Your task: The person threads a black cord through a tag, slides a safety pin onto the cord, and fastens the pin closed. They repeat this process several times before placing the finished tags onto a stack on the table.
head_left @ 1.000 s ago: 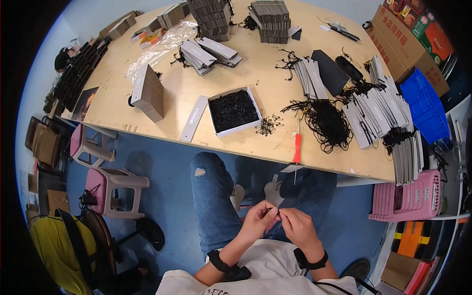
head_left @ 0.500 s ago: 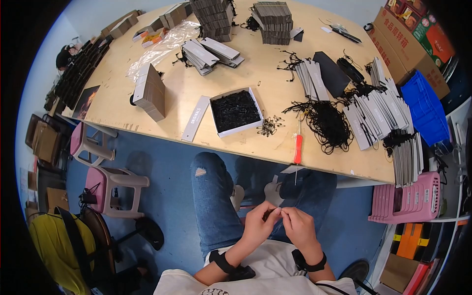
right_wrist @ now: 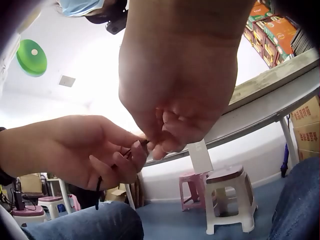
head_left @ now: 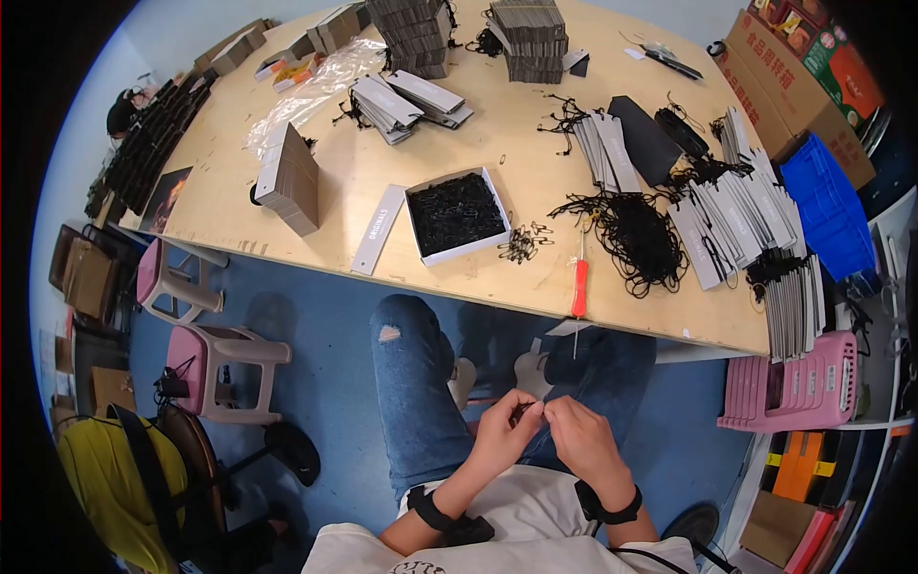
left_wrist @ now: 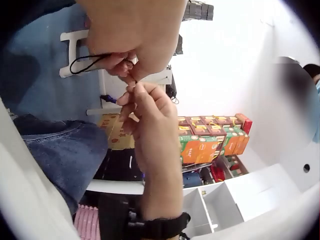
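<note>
Over the lap, the left hand (head_left: 504, 435) and the right hand (head_left: 583, 442) meet at their fingertips. A thin black cord (left_wrist: 82, 71) runs through the left hand's curled fingers, with a loop hanging out of its far side. In the right wrist view the cord's loop (right_wrist: 98, 192) dangles below the left hand. At the meeting point, thumb and forefinger of each hand pinch a small dark piece (right_wrist: 145, 142) of it, mostly covered by the fingers. Ahead on the table (head_left: 354, 182) are a white box (head_left: 454, 256) of small black pins and a pile of black cords (head_left: 639, 244).
Loose pins (head_left: 526, 242) and a grey tag (head_left: 380, 230) flank the box. A red-handled tool (head_left: 579, 287) lies at the table's front edge. Strung grey tags (head_left: 736, 220) spread at right, beside a blue crate (head_left: 827, 206). Stools (head_left: 225, 368) stand at left.
Both hands stay over the lap with fingertips together. The left fingers have loosened a little and the right hand has turned slightly. Things on the table have not moved.
</note>
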Demonstrator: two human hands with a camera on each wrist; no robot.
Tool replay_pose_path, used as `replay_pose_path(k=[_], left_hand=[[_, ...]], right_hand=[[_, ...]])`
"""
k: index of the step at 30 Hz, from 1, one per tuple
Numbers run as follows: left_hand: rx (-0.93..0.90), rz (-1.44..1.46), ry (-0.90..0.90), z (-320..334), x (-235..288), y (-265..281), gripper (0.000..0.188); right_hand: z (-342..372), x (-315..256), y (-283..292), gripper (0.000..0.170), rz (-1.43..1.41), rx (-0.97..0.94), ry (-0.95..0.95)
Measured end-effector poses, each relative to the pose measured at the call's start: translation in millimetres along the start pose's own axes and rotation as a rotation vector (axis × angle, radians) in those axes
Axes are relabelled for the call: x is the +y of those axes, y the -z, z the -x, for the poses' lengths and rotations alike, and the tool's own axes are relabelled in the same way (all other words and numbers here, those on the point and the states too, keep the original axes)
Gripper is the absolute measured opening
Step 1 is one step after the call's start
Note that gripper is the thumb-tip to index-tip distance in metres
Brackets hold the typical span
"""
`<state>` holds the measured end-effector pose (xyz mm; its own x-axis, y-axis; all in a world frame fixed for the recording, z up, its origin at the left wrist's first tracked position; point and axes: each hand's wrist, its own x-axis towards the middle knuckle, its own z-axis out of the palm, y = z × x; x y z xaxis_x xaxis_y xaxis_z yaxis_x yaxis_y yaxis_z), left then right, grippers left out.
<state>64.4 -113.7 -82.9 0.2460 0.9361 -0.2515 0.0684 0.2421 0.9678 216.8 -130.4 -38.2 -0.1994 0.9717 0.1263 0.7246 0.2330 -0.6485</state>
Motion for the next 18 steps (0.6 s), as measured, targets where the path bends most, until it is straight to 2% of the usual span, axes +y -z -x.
replay_pose_path(k=[4,5,7,10,14,16,18], left_hand=[[-0.191,0.400,0.139,-5.5,-10.3,6.5,0.015],[-0.191,0.400,0.140,-5.3,-7.6,9.2,0.015],[-0.264,0.448,0.307,-3.2,4.1,14.5,0.015],[-0.287,0.509,0.359,-2.9,3.1,15.8,0.014],[-0.321,0.528,0.361,-3.1,3.6,17.8,0.015],[-0.335,0.429,0.252,-3.0,-0.2,16.6,0.016],[-0.329,0.388,0.236,-2.0,-3.9,15.1,0.016]], right_hand=[[0.2,-1.0,0.9,0.007,-0.048,-0.016,0.008],[0.4,-1.1,1.2,0.007,-0.049,-0.016,0.008],[0.7,-1.5,1.8,0.008,-0.053,-0.006,0.012],[0.5,-3.9,2.1,0.007,-0.040,0.029,0.013],[3.0,-3.7,1.0,0.006,-0.103,0.054,-0.032],[4.5,-1.9,0.6,0.007,-0.117,0.059,-0.026],[5.5,-1.9,0.0,0.007,-0.132,0.069,-0.031]])
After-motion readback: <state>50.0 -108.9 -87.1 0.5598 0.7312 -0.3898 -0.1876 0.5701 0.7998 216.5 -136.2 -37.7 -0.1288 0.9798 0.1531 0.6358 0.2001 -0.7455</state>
